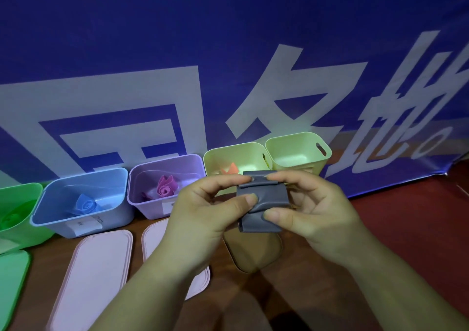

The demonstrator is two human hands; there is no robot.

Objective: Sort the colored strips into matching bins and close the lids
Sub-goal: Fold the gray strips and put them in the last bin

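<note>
Grey strip, green bin, blue bin, purple bin, two yellow bins, pink lids, blue banner with white lettering

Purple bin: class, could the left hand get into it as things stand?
Probably yes: the purple bin stands open just beyond the left hand, nothing between, though its fingers pinch the grey strip.

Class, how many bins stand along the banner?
5, left to right: green bin (cut off), blue bin, purple bin, yellow bin, yellow-green bin. More may lie out of frame.

The left hand and right hand are bare, forearms too (fingernails trimmed short)
</note>
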